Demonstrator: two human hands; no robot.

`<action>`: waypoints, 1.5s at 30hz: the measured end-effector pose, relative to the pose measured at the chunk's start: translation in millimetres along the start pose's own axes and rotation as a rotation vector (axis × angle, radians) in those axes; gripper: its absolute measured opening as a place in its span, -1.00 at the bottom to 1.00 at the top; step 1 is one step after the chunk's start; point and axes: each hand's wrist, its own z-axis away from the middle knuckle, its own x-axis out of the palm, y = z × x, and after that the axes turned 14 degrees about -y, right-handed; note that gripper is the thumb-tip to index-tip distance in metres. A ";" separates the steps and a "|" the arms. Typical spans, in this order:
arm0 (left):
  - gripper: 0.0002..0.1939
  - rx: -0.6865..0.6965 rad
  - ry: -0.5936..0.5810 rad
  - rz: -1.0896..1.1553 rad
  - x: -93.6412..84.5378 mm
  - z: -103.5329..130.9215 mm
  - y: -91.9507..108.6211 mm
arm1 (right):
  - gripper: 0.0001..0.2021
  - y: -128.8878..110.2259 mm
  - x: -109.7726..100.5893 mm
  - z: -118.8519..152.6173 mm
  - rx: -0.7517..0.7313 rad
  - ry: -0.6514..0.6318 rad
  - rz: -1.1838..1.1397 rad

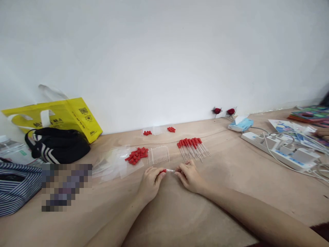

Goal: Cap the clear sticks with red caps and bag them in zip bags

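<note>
Your left hand (150,181) pinches the cap (163,171), your right hand (190,176) the right end of the tube (170,170), which spans between them over the desk (167,214). Tube looks light, stiff, probably slippery, perhaps brittle; cap likely softer: grip lightly near the joint

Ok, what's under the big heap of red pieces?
Clear plastic shows along the near edge of the heap of red pieces; what lies directly beneath them is covered.

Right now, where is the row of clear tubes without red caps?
In the head view, the clear tubes lie just left of centre, between the pile of red caps and the red-capped tubes.
</note>
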 end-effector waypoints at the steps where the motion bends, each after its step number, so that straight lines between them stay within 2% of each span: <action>1: -0.78 -0.006 0.003 0.007 -0.2 0.1 0.9 | -0.91 -1.1 -0.2 0.1 -0.016 -0.005 -0.001; 9: -0.79 -0.059 0.036 0.054 2.4 5.0 3.6 | -0.87 -4.0 -0.4 3.1 -0.093 -0.062 -0.014; 13: -0.79 -0.003 0.017 0.001 1.2 6.3 7.0 | -0.83 0.6 -7.8 2.7 -0.118 -0.108 0.049; 18: -0.78 0.088 -0.034 -0.052 0.1 6.7 10.9 | -0.81 0.2 -16.1 2.0 -0.150 -0.105 0.102; 25: -0.79 0.144 -0.088 -0.086 2.8 7.0 10.4 | -0.79 -4.2 -10.4 3.3 -0.145 -0.079 0.115; 32: -0.77 0.191 -0.100 -0.096 3.7 8.1 11.5 | -0.78 -7.4 -7.3 3.2 -0.136 -0.114 0.095; 39: -0.76 0.171 -0.076 -0.059 2.8 3.5 12.2 | -0.77 -7.0 -6.3 -1.2 -0.104 -0.179 0.028; 45: -0.79 0.121 -0.106 -0.027 -4.8 -1.6 8.0 | -0.81 -8.1 -22.7 -5.2 -0.117 -0.221 0.116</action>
